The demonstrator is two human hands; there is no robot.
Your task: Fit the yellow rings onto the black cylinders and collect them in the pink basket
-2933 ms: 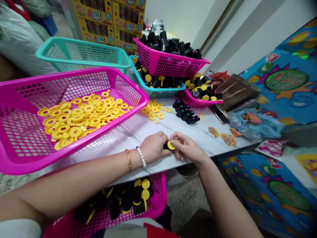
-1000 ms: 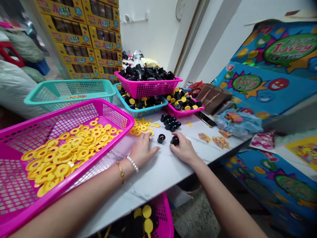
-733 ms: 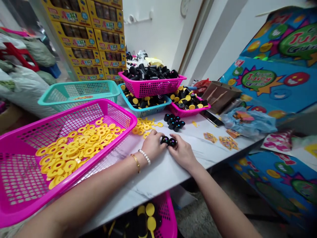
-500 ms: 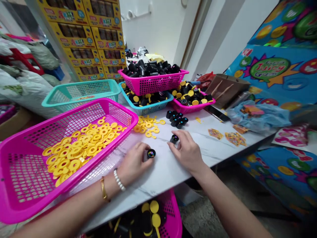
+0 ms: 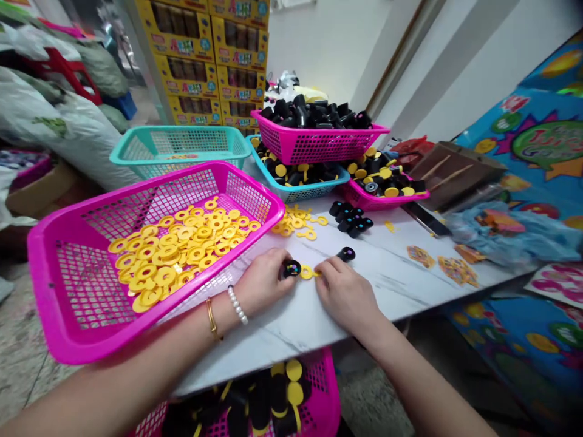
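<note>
My left hand (image 5: pixel 268 276) is closed around a small black cylinder (image 5: pixel 291 268), whose end with colourful specks faces up toward me. Just to its right lies a flat yellow ring with a tab (image 5: pixel 305 272), close to the cylinder; I cannot tell whether they touch. The fingertips of my right hand (image 5: pixel 346 294) pinch the ring's tab. Beyond the right knuckles, a second black cylinder (image 5: pixel 347 254) rests on the white table (image 5: pixel 282 325). Farther back stands a cluster of several black cylinders (image 5: pixel 353 220), beside a loose pile of yellow rings (image 5: pixel 291 221).
A large pink basket (image 5: pixel 86 328) of yellow rings stands at left, a teal basket (image 5: pixel 182 135) behind it. Pink and blue baskets of black cylinders are stacked at the back. A phone (image 5: pixel 426 218) and stickers (image 5: pixel 456 271) lie right. Another pink basket (image 5: pixel 328 388) sits below the table edge.
My right hand has let go of its black cylinder, which now rests on the table, and pinches a yellow ring's tab near the left hand's cylinder. The view has turned left.
</note>
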